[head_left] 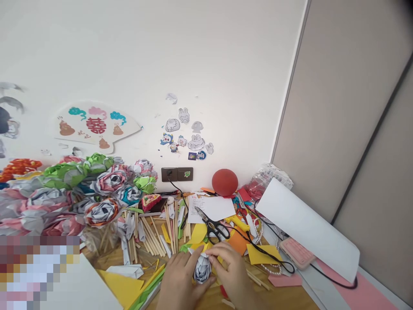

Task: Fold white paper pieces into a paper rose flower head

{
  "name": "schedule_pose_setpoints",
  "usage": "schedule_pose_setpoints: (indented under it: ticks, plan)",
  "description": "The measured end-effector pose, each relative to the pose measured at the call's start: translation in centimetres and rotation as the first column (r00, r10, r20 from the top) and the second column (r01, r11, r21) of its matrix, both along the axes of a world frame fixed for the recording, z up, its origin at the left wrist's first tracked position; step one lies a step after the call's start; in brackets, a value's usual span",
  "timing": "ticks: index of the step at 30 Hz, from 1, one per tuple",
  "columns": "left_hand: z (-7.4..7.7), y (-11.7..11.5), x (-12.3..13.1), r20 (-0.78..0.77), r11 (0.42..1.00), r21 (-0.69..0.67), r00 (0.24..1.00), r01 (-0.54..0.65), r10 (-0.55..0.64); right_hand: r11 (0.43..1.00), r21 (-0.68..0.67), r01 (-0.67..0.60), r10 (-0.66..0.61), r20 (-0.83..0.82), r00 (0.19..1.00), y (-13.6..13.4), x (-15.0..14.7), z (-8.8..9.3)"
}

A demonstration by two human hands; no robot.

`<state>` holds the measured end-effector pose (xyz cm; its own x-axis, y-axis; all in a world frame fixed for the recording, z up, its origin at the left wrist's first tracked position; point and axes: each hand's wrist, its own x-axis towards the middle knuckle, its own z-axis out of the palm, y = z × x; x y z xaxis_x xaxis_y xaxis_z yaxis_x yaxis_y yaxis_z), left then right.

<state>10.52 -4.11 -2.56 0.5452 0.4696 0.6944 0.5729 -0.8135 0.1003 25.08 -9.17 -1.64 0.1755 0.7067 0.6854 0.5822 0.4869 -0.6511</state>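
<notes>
Low in the middle of the head view, a small grey-white folded paper flower (pixel 202 270) sits between my two hands. My left hand (pixel 182 275) is curled round its left side, thumb below and index finger at the top. On the right, my right hand (pixel 230 269) pinches the flower's upper edge between thumb and fingertips. Just beyond my hands lie black-handled scissors (pixel 217 230), blades pointing to the upper left. Yellow paper (pixel 197 234) lies beside them.
Many finished paper flowers (pixel 106 181) crowd the left. Wooden sticks (pixel 151 239) lie before them. A red balloon (pixel 225 182) rests by the wall. A yellow glue gun (pixel 238 222) with its black cord, a pink calculator-like keypad (pixel 297 253) and a rolled white sheet (pixel 309 228) are right.
</notes>
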Motion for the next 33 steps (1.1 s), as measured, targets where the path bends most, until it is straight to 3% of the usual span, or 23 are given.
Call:
schedule_pose_setpoints:
  ticks: [8, 13, 17, 23, 29, 33]
  plan:
    - [0.4, 0.4, -0.2, 0.043, 0.996, 0.083, 0.999, -0.009, 0.006, 0.988, 0.14, -0.06, 0.025, 0.236, 0.971, -1.0, -0.9, 0.6]
    - [1.2, 0.1, -0.4, 0.035, 0.991, 0.131, 0.999, 0.025, -0.03, 0.997, 0.078, 0.012, -0.026, 0.191, 0.981, -1.5, -1.0, 1.1]
    - [1.6, 0.0, -0.4, 0.007, 0.985, 0.171, 1.0, 0.021, -0.022, 0.999, 0.029, -0.022, 0.015, 0.21, 0.978, -1.7, -1.1, 1.0]
    - [1.6, 0.0, -0.3, -0.033, 0.979, 0.203, 0.999, 0.012, -0.006, 0.995, 0.084, -0.049, 0.031, 0.2, 0.979, -1.7, -1.5, 1.0]
    - [1.7, -0.1, -0.3, -0.049, 0.98, 0.197, 0.999, 0.003, 0.007, 1.0, 0.022, -0.017, 0.015, 0.098, 0.995, -1.5, -1.7, 0.6]
    - [1.5, 0.1, -0.4, -0.044, 0.977, 0.215, 0.999, 0.0, 0.009, 0.998, 0.054, -0.041, 0.035, 0.108, 0.994, -1.7, -2.1, 0.6]
